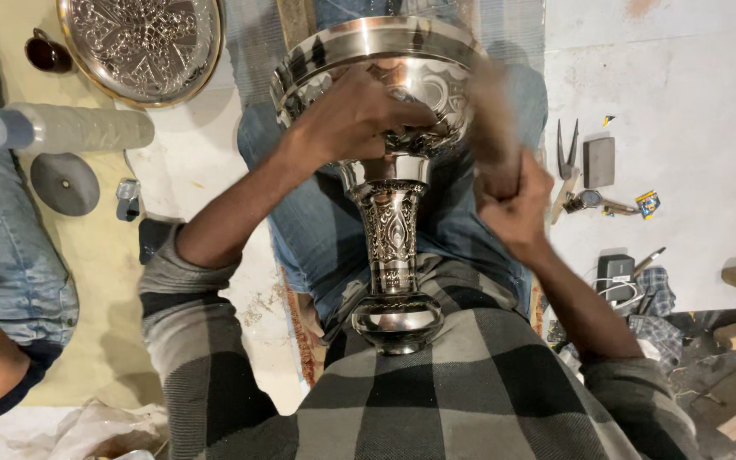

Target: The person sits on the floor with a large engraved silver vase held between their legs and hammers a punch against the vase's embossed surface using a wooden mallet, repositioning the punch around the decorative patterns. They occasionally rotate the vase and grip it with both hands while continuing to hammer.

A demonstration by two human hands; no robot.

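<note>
head view | left hand (359, 115) grip clenched on the engraved bowl of a silver goblet (393, 213) | right hand (517, 200) grip grasping a blurred brown tool (491, 119) against the bowl

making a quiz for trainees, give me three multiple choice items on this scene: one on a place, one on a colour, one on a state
1. Where does the base of the silver goblet rest?
A. against the person's torso
B. on the floor
C. on the tray

2. What colour is the engraved round tray?
A. red
B. silver
C. green

3. What is the left hand doing?
A. hanging free
B. holding scissors
C. gripping the goblet's bowl

Answers: 1 A, the foot presses into the checked shirt. 2 B, it shines silver, top left. 3 C, its fingers wrap the bowl, while the right hand clasps a blurred brown object.
</note>
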